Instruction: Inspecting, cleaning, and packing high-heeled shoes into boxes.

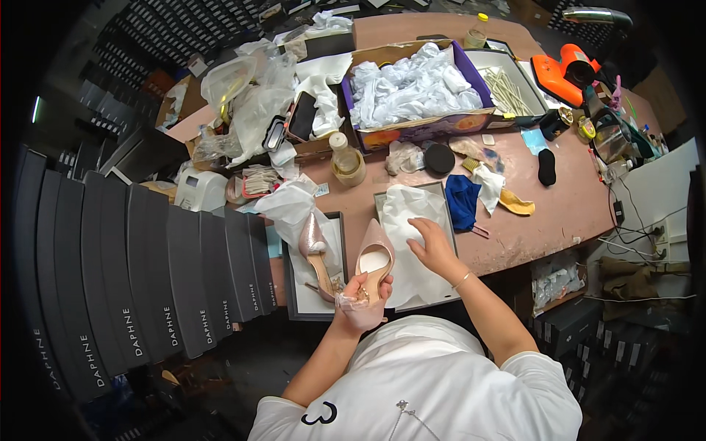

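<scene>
My left hand grips a pink pointed-toe heeled shoe by its heel end, toe pointing away from me. White stuffing shows inside the shoe. Its matching shoe lies to the left on white tissue in an open dark shoebox. Over the white tissue paper on the right, in a second shallow box part, hovers my right hand, fingers apart and holding nothing.
Tall stacks of dark shoeboxes stand at the left. Behind lie a purple box of crumpled white paper, a liquid-filled bottle, plastic bags, cloths and an orange tool. Cables hang at the right.
</scene>
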`<action>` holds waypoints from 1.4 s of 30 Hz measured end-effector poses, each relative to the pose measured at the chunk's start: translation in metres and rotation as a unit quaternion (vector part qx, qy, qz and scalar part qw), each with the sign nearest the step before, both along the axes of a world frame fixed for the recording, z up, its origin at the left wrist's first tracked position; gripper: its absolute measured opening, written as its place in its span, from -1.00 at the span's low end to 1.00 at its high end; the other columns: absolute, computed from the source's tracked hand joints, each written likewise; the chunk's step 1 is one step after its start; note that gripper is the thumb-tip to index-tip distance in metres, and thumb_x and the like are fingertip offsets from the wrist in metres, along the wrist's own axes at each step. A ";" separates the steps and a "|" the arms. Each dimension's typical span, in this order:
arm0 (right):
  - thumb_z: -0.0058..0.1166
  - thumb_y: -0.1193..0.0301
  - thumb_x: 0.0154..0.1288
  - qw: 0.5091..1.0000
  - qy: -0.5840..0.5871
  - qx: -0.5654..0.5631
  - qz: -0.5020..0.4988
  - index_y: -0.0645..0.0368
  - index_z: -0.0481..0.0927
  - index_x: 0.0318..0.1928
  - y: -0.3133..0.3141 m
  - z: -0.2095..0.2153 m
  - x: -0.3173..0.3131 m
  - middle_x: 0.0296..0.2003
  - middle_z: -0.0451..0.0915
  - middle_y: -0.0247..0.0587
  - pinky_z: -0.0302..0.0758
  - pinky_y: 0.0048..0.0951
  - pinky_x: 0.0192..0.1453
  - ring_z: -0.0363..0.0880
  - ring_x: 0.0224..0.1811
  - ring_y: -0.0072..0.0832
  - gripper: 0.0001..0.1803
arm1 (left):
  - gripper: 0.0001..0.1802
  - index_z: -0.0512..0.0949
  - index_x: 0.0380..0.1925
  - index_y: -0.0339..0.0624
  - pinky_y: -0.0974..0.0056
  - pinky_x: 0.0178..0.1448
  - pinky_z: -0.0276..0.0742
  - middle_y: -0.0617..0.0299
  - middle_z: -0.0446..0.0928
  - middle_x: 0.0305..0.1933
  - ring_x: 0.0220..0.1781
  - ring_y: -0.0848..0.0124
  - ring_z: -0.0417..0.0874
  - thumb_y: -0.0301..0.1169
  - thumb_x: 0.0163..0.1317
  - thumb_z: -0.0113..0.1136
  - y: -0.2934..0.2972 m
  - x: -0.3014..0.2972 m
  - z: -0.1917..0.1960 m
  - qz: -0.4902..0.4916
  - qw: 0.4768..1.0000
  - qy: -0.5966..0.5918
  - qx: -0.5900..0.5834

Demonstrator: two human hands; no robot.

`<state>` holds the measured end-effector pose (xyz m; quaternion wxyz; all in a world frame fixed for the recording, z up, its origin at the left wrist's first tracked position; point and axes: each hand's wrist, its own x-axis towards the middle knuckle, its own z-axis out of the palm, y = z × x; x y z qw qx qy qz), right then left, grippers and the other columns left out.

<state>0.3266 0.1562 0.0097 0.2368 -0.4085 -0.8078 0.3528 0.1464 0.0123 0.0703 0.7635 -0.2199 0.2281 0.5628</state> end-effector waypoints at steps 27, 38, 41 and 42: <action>-0.22 0.17 0.35 0.905 0.046 -0.423 -0.003 0.23 0.45 0.08 -0.022 0.018 -0.007 -0.09 0.55 0.02 0.41 -0.36 0.07 0.52 -0.05 -0.24 -0.54 | -0.83 0.56 -0.43 -0.23 0.18 -0.35 0.53 0.08 0.56 -0.42 -0.45 0.19 0.62 -0.35 0.10 0.27 0.028 0.026 -0.018 -0.269 0.336 0.874 0.224; -0.22 0.27 0.38 0.893 0.026 -0.448 0.030 0.22 0.42 0.10 -0.032 0.025 -0.013 -0.15 0.51 -0.14 0.38 -0.48 0.02 0.44 -0.11 -0.45 -0.60 | -0.90 0.49 -0.41 -0.25 0.07 -0.34 0.47 0.03 0.51 -0.42 -0.40 0.02 0.57 -0.43 0.20 0.12 0.022 0.004 -0.007 -0.298 0.292 0.845 0.334; -0.21 0.28 0.37 0.886 0.049 -0.461 0.020 0.20 0.43 0.09 -0.028 0.025 -0.012 -0.19 0.50 -0.18 0.38 -0.52 -0.02 0.42 -0.14 -0.49 -0.62 | -0.83 0.46 -0.46 -0.25 0.05 -0.34 0.46 0.02 0.50 -0.43 -0.41 0.00 0.55 -0.37 0.20 0.14 0.015 -0.003 0.003 -0.302 0.303 0.848 0.314; -0.20 0.28 0.36 0.881 0.061 -0.468 0.013 0.19 0.43 0.08 -0.025 0.026 -0.011 -0.21 0.49 -0.20 0.38 -0.54 -0.04 0.42 -0.15 -0.51 -0.62 | -0.80 0.45 -0.48 -0.25 0.04 -0.33 0.46 0.01 0.50 -0.43 -0.42 0.00 0.55 -0.35 0.20 0.14 0.009 -0.006 0.004 -0.302 0.316 0.847 0.303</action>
